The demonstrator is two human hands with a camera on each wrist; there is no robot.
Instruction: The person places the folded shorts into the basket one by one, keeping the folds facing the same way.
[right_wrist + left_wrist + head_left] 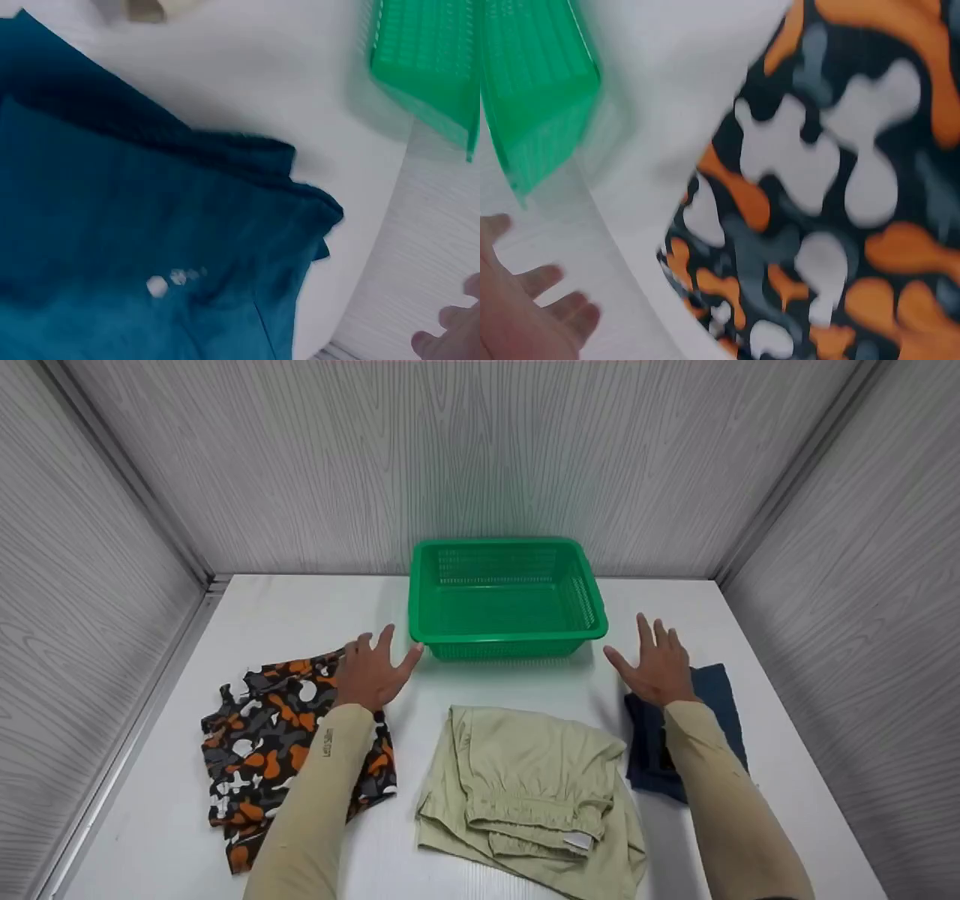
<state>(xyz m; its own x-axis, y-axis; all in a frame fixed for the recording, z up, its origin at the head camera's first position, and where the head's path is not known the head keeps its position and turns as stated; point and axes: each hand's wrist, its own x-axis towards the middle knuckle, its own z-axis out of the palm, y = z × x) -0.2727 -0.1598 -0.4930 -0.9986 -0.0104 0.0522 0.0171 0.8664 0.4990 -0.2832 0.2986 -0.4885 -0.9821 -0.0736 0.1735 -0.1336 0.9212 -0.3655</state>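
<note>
In the head view my left hand (369, 673) hovers with spread fingers over the upper right corner of a folded camouflage garment (262, 735) in orange, black, grey and white. My right hand (657, 667), its fingers also spread, is above the far edge of a folded dark blue garment (720, 697). Both hands hold nothing. Between the forearms lie folded khaki elastic-waist pants (532, 765) with a white label at the waistband. The left wrist view shows the camouflage cloth (802, 210) close up; in the right wrist view the blue cloth (150, 217) bears a small white print.
A green plastic basket (510, 637) with mesh sides stands at the back of the white table (300, 607), against the back wall (480, 457). Grey wood-grain panels enclose the left and right sides. Nothing shows inside the basket.
</note>
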